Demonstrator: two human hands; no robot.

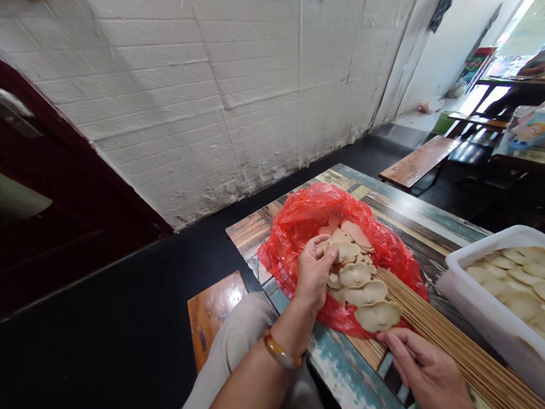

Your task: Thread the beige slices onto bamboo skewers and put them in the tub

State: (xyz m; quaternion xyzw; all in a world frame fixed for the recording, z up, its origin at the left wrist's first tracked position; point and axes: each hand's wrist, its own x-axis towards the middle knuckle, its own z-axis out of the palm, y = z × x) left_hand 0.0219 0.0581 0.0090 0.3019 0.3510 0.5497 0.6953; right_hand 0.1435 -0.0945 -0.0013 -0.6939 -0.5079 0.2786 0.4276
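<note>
Several thin, pale oval slices [378,317] hang in an overlapping row, apparently threaded on a bamboo skewer that they mostly hide. My left hand [312,270] pinches a slice at the row's far end, over the opening of a red plastic bag [287,229]. At the near end, my right hand [425,366] is closed, thumb and finger together just below the lowest slice, where the skewer's end would be. More loose slices [355,232] lie inside the bag. A bundle of bamboo skewers [449,335] rests on the table, beside my right hand and partly over the bag.
A white plastic tub [518,342] holding many pale slices stands on the patterned wooden table [337,374] at right. A wooden stool [212,311] is left of my knee. Behind are a white brick wall [242,73], a bench [419,161] and a person [544,63] at another table.
</note>
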